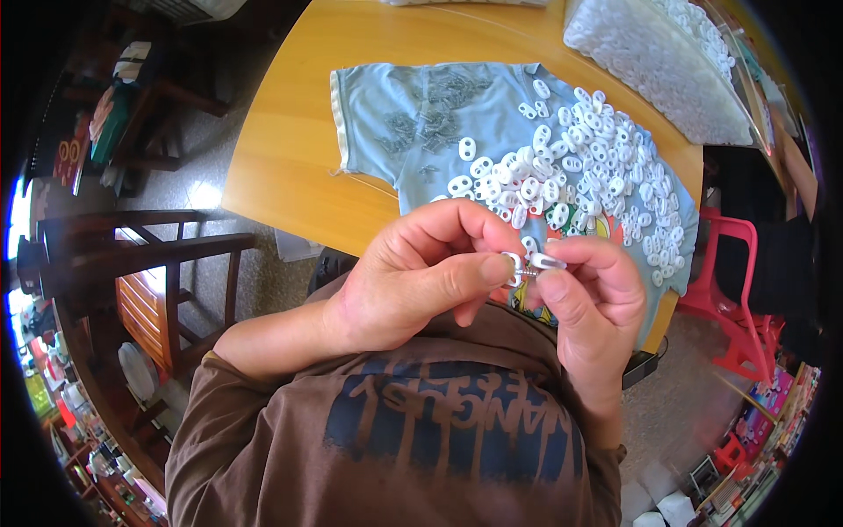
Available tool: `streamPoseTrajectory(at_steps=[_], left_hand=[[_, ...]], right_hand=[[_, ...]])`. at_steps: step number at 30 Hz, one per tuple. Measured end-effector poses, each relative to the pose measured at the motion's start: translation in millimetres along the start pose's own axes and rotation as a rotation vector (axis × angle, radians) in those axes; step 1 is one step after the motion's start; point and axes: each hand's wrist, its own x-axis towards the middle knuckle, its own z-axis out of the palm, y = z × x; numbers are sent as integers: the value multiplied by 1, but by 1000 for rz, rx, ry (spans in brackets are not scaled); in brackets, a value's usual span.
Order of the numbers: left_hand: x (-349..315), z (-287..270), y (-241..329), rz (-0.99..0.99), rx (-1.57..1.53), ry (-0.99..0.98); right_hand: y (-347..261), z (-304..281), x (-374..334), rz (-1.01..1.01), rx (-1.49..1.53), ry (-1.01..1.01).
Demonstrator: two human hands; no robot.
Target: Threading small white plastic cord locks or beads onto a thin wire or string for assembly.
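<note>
My left hand [421, 277] is closed, its thumb and fingertips pinching a small white plastic cord-lock piece [513, 270]. Facing it, my right hand [597, 303] grips another white cord-lock piece [548, 262] between thumb and forefinger. A tiny metal spring [528, 273] shows in the narrow gap between the two pieces. Fingers hide parts of both pieces. Just beyond my hands, a heap of white oval two-hole cord-lock pieces [606, 145] spreads over a light blue T-shirt [373, 114] laid on the table. Small metal springs [435, 110] lie piled on the shirt's far left part.
The yellow wooden table [285, 132] curves in front of me. A large clear bag of white pieces [654, 66] stands at the far right. A pink-red plastic stool [738, 290] is at the right, and a dark wooden chair [149, 255] stands on the left.
</note>
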Motion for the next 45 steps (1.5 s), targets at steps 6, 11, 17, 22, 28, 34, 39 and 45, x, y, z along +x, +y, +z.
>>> streamPoseTrajectory(at_steps=[6,11,17,22,28,34,39,45], left_hand=[[0,2,-1,-27,10,3],[-2,0,-1,5,69,-19],[-4,-4,-1,22,73,-40],[-4,2,-1,10,95,33],[-1,12,-1,17,158,127],[0,8,-3,31,126,82],[-3,6,-1,44,97,76],[-2,9,-1,36,148,133]], right_hand=[[3,5,-2,-30,60,44],[3,6,-3,3,106,55],[-2,14,-1,96,143,207],[0,13,3,161,254,224],[1,16,7,186,370,238],[0,14,6,191,331,186],[-1,19,4,215,258,200],[3,17,0,54,201,151]])
